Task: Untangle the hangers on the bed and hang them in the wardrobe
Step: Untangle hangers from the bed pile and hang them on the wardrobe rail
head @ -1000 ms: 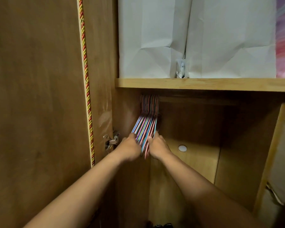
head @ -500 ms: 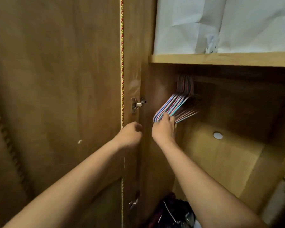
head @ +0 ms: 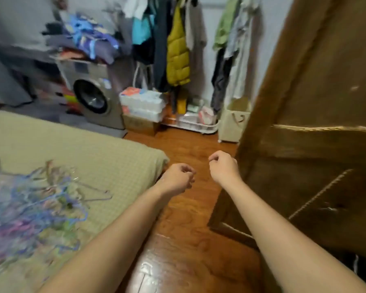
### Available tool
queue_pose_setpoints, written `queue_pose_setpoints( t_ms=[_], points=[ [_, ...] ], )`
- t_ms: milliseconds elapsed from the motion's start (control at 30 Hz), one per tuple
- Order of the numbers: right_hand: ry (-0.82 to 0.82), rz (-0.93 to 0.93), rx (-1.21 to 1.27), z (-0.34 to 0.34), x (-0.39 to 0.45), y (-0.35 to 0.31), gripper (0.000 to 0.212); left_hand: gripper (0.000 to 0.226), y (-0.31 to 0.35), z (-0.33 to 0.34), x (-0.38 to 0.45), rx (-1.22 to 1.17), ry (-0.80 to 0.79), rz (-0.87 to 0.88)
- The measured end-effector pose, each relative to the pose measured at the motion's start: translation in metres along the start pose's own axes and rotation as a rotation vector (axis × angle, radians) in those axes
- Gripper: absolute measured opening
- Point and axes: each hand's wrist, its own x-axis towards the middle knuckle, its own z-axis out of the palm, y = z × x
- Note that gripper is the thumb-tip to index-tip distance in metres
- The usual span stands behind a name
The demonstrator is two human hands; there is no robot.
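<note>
A tangled heap of thin coloured hangers (head: 30, 210), blue, purple, pink and green, lies on the bed (head: 106, 157) at the lower left. My left hand (head: 178, 178) hangs over the wooden floor just off the bed's corner, fingers loosely curled and holding nothing. My right hand (head: 224, 166) is a little to its right, also loosely curled and holding nothing, close to the edge of the open wardrobe door (head: 317, 123). The wardrobe's inside and the hangers on its rail are out of view.
A washing machine (head: 95, 96) piled with clothes stands beyond the bed. Behind it a rack of hanging clothes (head: 178, 45), stacked boxes (head: 142, 106) and a paper bag (head: 235, 119) line the far wall. Bare wooden floor (head: 186, 240) runs between bed and wardrobe door.
Both hands have let go of the hung hangers and pulled away from the wardrobe. The view has swung left from the wardrobe's inside to the bed and room.
</note>
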Motion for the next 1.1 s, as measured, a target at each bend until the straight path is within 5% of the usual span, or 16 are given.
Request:
queue_pose_setpoints(
  t_ms=[167, 400, 633, 933, 1100],
  points=[
    [-0.498, -0.197, -0.146, 0.182, -0.098, -0.078, 0.023, 0.014, -0.172, -0.108, -0.120, -0.313, 0.227, -0.315],
    [-0.919, -0.316, -0.246, 0.400, -0.271, -0.138, 0.027, 0.013, -0.367, -0.213, -0.305, -0.491, 0.552, -0.642],
    [-1.033, -0.226, -0.313, 0.497, -0.325, -0.143, 0.025, 0.011, -0.466, -0.257, -0.356, -0.612, 0.677, -0.762],
    [-1.046, -0.016, -0.274, 0.577, -0.272, -0.116, 0.020, 0.015, -0.573, -0.252, -0.292, -0.399, 0.562, -0.945],
    [-1.095, -0.066, -0.345, 0.620, -0.225, -0.101, 0.019, 0.062, -0.660, -0.289, -0.227, -0.100, 0.636, -1.063]
  ],
)
